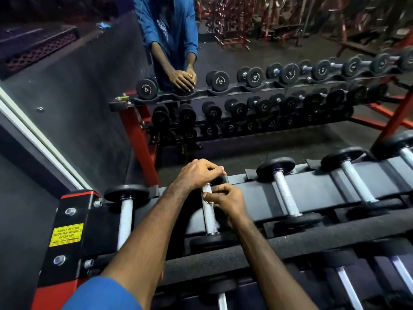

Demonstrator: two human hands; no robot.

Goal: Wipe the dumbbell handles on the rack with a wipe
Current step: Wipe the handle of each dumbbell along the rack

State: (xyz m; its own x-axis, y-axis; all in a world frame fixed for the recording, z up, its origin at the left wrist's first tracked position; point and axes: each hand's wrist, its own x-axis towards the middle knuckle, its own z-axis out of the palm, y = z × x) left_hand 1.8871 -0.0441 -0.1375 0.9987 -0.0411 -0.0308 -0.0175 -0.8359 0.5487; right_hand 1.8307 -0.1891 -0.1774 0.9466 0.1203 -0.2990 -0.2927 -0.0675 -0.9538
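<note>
Handle: knurled silver steel dumbbell handle at lower centre, rigid, grippy, heavy, so wipe in place on the black-and-red steel rack. Right hand pinches its upper end; wipe not visible. Left hand above curls over the far black plate.

wall mirror ahead | yellow notice sticker on red post | red gym frames far back

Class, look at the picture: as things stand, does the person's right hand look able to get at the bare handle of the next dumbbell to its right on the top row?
Probably yes. The right hand is beside that handle, with nothing covering it.
</note>
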